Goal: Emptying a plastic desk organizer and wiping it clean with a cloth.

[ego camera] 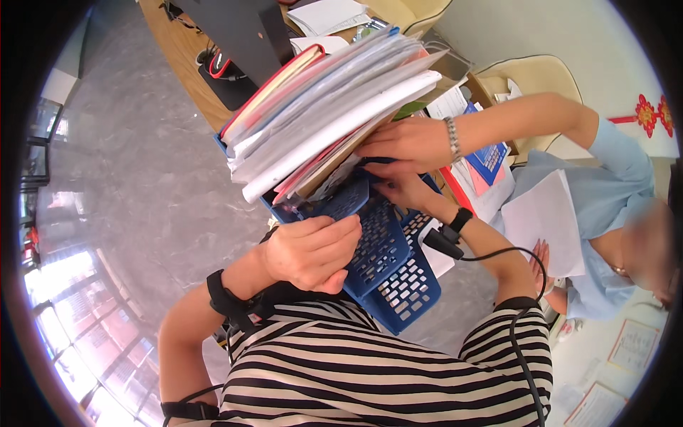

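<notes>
In front of me is a blue perforated plastic file rack (378, 251) with angled divider panels. A thick row of folders, papers and clear sleeves (331, 117) leans in its far part, with a red-covered notebook (272, 91) at the left end. My left hand (317, 253) pinches the upper edge of one blue divider panel (347, 200) near the papers. My right hand (403, 191) reaches to the rack's right side, its fingertips partly hidden beneath a co-worker's hand (408, 144), which presses against the papers; whether mine grips anything is unclear.
A co-worker in a light blue top stands at the right, holding white paper sheets (544, 224). The wooden desk (184, 64) holds a dark monitor (235, 32) and a black mouse pad (227, 88). Blue booklets (488, 160) lie right of the rack. Cream chairs (549, 80) stand behind.
</notes>
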{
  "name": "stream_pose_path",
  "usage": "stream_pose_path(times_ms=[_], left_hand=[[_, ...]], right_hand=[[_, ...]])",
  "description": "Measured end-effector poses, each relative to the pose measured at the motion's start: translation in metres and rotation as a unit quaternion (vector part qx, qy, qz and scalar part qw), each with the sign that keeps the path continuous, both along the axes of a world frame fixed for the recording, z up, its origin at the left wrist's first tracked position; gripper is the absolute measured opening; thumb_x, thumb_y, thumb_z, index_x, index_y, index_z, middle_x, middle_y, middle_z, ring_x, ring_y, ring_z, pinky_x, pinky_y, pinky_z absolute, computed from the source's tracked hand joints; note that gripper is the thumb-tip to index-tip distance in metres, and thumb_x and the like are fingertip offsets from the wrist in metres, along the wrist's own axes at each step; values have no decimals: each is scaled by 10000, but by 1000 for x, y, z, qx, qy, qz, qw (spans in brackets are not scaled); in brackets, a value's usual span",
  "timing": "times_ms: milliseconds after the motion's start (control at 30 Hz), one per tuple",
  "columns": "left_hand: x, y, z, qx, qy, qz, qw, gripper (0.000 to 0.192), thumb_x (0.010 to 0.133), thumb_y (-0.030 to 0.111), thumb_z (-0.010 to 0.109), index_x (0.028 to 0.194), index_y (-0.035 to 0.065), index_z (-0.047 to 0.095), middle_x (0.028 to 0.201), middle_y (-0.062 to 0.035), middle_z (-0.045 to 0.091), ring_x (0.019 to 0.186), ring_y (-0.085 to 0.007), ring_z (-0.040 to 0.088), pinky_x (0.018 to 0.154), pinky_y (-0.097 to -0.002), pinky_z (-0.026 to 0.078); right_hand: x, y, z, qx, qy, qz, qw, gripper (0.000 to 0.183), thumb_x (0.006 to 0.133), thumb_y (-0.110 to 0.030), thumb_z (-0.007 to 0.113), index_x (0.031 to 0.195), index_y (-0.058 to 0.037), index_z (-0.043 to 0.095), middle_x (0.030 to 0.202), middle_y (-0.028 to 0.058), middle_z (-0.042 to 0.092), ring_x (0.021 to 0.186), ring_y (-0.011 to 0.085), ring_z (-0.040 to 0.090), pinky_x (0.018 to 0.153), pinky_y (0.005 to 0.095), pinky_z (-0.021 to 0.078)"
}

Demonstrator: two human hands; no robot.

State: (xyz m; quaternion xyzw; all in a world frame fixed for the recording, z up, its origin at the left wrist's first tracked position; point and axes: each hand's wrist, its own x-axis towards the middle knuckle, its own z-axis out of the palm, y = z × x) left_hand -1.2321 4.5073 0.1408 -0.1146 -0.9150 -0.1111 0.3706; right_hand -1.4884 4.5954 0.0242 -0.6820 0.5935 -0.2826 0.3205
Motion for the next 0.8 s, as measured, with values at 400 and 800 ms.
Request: stream_pose_path(times_ms=[400,800], left_hand=[[1,-2,-7,-15,24,12,1000,272,775,226,460,744,1,609,889,-127,615,894,-227,603,691,-287,463],[3,1,-6,-2,29,3,1000,225,742,210,498,741,8,599,903,-118,605,903,-214,597,683,-281,452]], right_hand=[[10,-5,17,60,-23,-36,997,304,868,-84,552,1164,-13,554,1128,77,590,1039,172,525,895,273,391],[-26,63,80,86,-459,-253,847,314,893,-89,507,1179,37,529,1106,98,602,1001,162,575,877,275,448]])
